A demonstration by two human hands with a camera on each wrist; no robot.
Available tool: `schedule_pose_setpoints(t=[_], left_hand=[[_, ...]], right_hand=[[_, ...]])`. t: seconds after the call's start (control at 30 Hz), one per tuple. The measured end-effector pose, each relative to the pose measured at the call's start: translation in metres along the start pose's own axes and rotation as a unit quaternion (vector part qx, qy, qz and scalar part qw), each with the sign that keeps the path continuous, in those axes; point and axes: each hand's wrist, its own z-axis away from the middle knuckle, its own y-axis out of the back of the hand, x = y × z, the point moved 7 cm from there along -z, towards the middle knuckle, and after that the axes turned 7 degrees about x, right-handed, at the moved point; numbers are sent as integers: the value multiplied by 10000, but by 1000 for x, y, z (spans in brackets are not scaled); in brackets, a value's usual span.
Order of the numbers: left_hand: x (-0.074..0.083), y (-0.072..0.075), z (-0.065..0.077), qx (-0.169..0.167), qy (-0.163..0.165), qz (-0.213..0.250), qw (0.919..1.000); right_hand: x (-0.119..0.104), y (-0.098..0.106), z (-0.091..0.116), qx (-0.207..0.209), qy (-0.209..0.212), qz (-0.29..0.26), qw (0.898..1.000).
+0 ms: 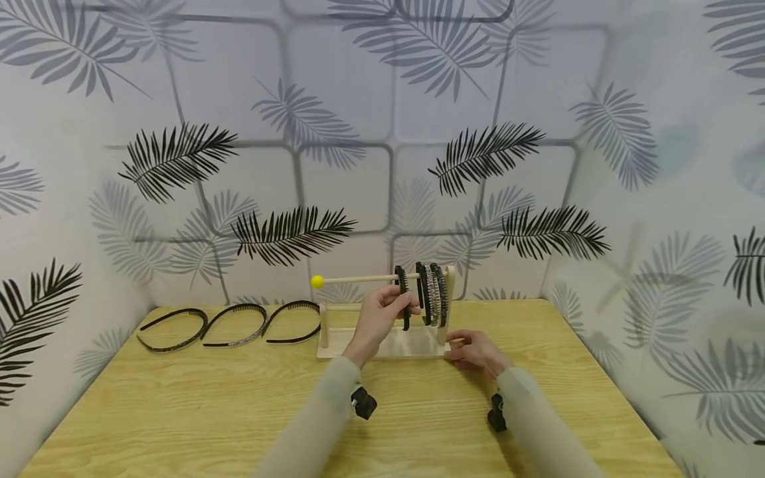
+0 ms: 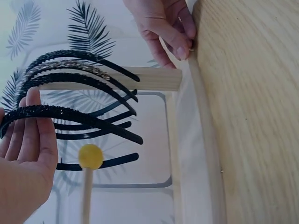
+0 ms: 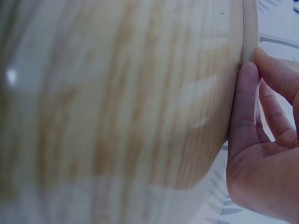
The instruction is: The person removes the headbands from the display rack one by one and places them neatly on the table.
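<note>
A wooden headband stand (image 1: 382,345) with a rod tipped by a yellow ball (image 1: 317,282) stands at the back of the table. My left hand (image 1: 382,315) holds a black beaded headband (image 2: 70,114) that hangs on the rod. Its fingers lie inside the band's curve in the left wrist view; the thumb is mostly hidden there. Further along the rod, near the right upright, hang several more headbands (image 1: 435,292), black and glittery. My right hand (image 1: 475,352) pinches the right front corner of the stand's base (image 3: 250,28) between thumb and fingers.
On the table (image 1: 239,411), left of the stand, lie three headbands in a row: a left one (image 1: 173,348), a middle one (image 1: 242,340) and a right one (image 1: 293,341) close beside the base. Leaf-patterned walls (image 1: 358,166) enclose the back and sides.
</note>
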Motion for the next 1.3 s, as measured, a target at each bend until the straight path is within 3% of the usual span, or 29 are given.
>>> schedule_pose_setpoints(t=[0.27,0.5,0.73,1.03,1.3], left_hand=[[12,17,0,163,-270,180,9993],[12,29,1,270,-125,323,9990],[19,45,4,622,-6,185,9979],[27,67,3,742,258,702,9944],[22,87,5,618,56,187,9979]], right_hand=[[-2,-2,0,-84,-32,6,10000],[-2,-1,3,-36,-38,-5,10000],[-2,-3,4,-61,-12,-23,10000],[0,-2,2,70,-48,-3,10000],[-1,-2,3,-22,-44,-67,10000]])
